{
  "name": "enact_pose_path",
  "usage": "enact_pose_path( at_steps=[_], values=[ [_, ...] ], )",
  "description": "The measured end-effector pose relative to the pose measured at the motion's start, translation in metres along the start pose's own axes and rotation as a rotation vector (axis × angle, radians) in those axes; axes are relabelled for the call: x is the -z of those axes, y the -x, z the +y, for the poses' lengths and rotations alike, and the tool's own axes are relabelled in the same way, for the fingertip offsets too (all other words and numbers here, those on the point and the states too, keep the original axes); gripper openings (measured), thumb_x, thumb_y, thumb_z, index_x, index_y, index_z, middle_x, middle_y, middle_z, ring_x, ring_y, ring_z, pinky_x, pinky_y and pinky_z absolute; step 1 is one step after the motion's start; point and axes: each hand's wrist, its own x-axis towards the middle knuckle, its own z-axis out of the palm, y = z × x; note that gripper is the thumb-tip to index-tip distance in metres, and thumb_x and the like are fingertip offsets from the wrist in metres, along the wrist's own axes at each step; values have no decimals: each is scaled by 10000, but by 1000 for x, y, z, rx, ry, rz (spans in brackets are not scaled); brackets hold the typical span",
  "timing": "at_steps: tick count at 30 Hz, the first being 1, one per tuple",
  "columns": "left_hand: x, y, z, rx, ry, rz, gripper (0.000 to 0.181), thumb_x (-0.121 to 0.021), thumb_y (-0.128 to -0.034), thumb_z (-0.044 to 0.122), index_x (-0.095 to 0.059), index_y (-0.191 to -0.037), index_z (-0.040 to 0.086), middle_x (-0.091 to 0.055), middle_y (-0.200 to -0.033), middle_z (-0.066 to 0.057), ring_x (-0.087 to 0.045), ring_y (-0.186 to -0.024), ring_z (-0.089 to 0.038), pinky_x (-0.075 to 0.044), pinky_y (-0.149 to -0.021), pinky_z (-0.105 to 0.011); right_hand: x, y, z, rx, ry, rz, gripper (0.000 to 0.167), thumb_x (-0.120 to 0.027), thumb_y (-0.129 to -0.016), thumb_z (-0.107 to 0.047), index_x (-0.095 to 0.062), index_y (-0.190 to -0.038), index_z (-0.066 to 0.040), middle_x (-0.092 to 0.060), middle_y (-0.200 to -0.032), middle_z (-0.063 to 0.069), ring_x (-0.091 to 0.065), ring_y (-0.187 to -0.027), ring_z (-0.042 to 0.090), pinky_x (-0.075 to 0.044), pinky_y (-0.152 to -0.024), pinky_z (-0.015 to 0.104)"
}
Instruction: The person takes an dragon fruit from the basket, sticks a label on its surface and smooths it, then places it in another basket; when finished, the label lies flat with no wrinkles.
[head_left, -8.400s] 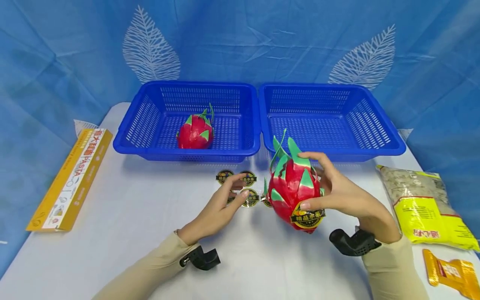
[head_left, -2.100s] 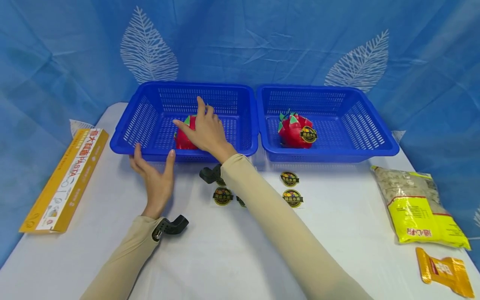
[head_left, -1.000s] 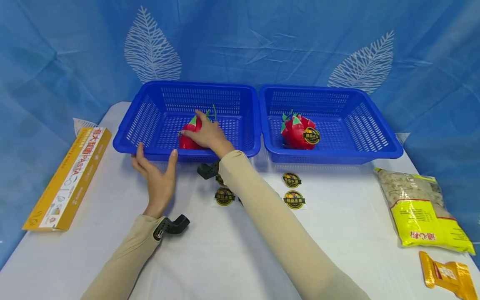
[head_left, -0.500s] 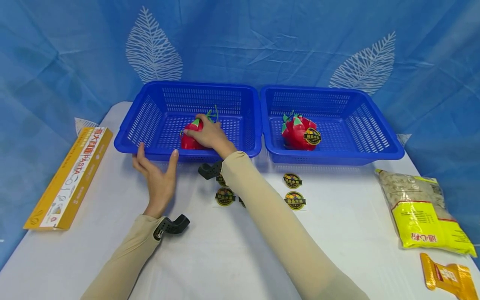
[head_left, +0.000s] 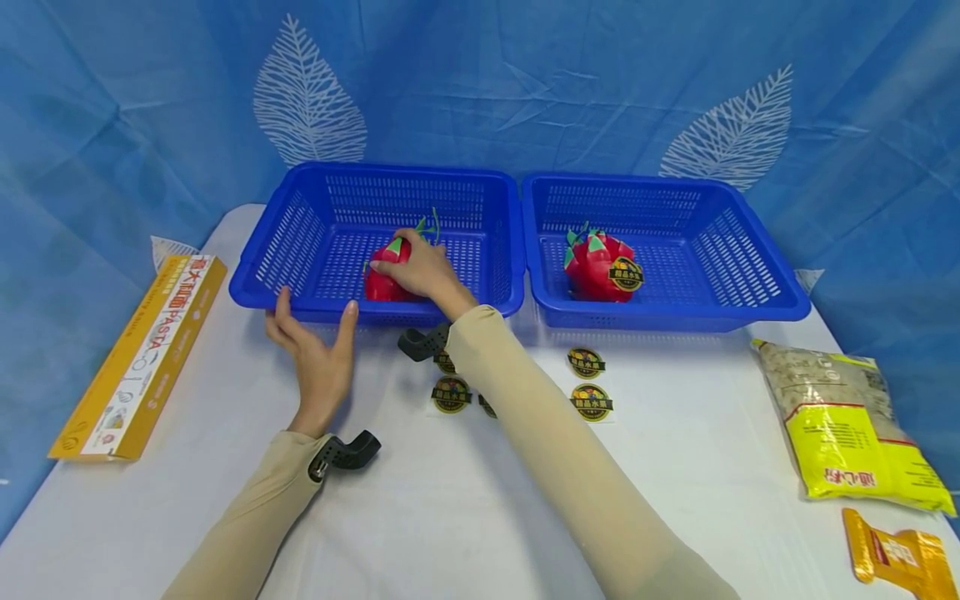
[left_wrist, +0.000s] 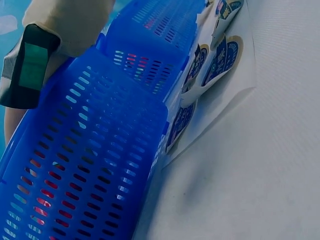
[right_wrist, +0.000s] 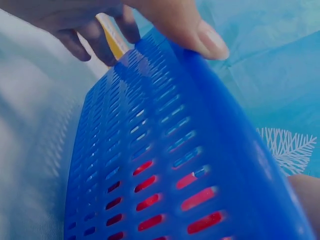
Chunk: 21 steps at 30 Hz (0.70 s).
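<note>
In the left blue basket (head_left: 270, 300), my right hand (head_left: 423, 267) grips a red dragon fruit (head_left: 382, 287) with green leaf tips, thumb on its left side and fingers over its top. Part of the fruit is hidden behind that hand. Just outside the basket's front wall is my left hand (head_left: 322, 367), its thumb and fingers spread at the rim; the right wrist view shows its thumb (right_wrist: 212, 42) by the rim. Whether it bears on the rim I cannot tell. A second dragon fruit (head_left: 588, 271), with a round black-and-gold sticker (head_left: 626, 273), sits in the right blue basket (head_left: 675, 312).
Round stickers (head_left: 591, 402) lie on clear backing before the baskets, partly covered by the right sleeve (head_left: 540, 417). A yellow pasta box (head_left: 138, 367) is at left. On the right lie a yellow pasta bag (head_left: 847, 425) and an orange wrapped snack (head_left: 900, 554).
Earlier, the right hand held the stickered dragon fruit over the table; now that fruit is in the right basket. The right hand has since come down onto the left fruit; the left hand moved to the left basket.
</note>
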Motion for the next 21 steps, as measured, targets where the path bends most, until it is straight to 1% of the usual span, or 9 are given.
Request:
enact_pose_path(
  at_steps=[5,10,16,21],
  values=[
    [-1,0,0,-8,-2,2,840,-609,-822,442,-100,-1429,161,29,-1456,-124,-109,-1361,-219,-184,-1119,-429,2,3,0,7,-19,28,614,-582,-823,-485,-355,-1355,-279,-457,-1272,124,-446,-1136,271,-475,-877,396],
    [-1,0,-1,-14,-4,1,840,-609,-823,438,-98,-1427,155,26,-1454,-130,-107,-1360,-225,-187,-1116,-436,5,7,1,30,-65,59,585,-603,-815,-468,-384,-1330,-298,-473,-1240,112,-457,-1107,245,-497,-827,364],
    [-2,-1,0,-5,-4,3,835,-608,-821,445,-105,-1427,165,24,-1456,-132,-107,-1364,-231,-191,-1116,-440,9,9,5,81,-131,92,576,-628,-801,-457,-406,-1312,-309,-495,-1204,98,-477,-1058,209,-511,-765,307],
    [0,-1,-1,0,-3,-2,827,-601,-823,455,-100,-1427,194,22,-1456,-125,-115,-1362,-242,-201,-1110,-456,11,13,6,113,-209,132,606,-656,-780,-450,-414,-1321,-321,-475,-1230,93,-471,-1083,203,-530,-770,296]
  ],
)
